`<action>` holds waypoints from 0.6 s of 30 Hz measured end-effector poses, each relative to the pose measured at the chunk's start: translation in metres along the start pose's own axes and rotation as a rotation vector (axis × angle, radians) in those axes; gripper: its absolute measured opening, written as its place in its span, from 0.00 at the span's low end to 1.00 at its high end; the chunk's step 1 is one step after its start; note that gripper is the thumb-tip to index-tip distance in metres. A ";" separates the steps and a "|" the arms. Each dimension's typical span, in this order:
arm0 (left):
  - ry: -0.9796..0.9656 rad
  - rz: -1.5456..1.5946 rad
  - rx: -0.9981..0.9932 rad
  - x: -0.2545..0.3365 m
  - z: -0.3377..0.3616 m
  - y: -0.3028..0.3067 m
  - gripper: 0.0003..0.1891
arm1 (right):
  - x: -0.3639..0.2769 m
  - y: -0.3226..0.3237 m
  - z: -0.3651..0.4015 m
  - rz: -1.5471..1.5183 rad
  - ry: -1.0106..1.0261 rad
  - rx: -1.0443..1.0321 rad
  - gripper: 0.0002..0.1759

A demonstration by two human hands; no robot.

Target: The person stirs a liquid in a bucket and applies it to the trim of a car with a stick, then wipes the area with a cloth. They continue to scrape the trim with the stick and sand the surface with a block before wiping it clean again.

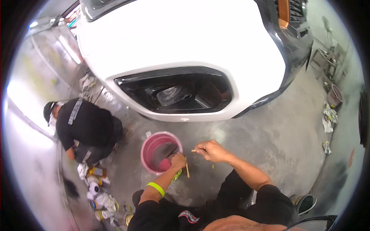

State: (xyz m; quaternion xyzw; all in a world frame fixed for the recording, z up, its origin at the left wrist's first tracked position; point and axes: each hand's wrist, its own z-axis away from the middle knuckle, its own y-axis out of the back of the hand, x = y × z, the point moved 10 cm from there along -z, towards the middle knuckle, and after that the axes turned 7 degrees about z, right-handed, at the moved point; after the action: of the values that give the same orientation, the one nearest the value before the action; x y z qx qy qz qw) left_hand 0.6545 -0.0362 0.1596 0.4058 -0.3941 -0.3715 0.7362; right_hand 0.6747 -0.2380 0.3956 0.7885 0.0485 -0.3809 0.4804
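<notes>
A pink bucket (pixel 148 147) stands on the floor in front of a white car body. At its right rim is my left hand (pixel 178 160), fingers closed; a red-pink item (pixel 165 164) shows beside it inside the bucket. A thin tan stick (pixel 187 169) hangs just right of that hand, and whether the hand grips it is unclear. To the right of the bucket, my right hand (pixel 210 150) is closed in a pinch, with a short tan piece (pixel 193 151) sticking out from its fingertips. Yellow-green material (pixel 177 175) lies below my left hand.
The white car body (pixel 185 34) spans the top. A person in black (pixel 90 127) crouches at the left, near bottles and crumpled paper (pixel 106 202). At the lower right stands a metal can (pixel 303 203). Another bucket (pixel 334 95) and crumpled paper (pixel 329 115) lie along the right wall.
</notes>
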 end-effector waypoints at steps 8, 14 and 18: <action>-0.331 -0.066 -0.167 0.062 0.063 -0.065 0.20 | 0.079 -0.085 0.019 -0.080 -0.322 0.176 0.11; -0.511 -0.145 -0.189 0.099 0.117 -0.086 0.16 | 0.094 -0.143 0.036 -0.155 -0.409 -0.184 0.16; -0.630 -0.010 -0.126 0.103 0.137 -0.083 0.15 | 0.104 -0.182 0.038 0.127 -0.307 -0.121 0.17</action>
State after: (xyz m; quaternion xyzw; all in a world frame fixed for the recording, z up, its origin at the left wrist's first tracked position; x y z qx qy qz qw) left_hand 0.5576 -0.1998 0.1635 0.2264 -0.5770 -0.5061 0.5998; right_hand 0.6465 -0.2012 0.1879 0.6922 -0.0525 -0.4622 0.5518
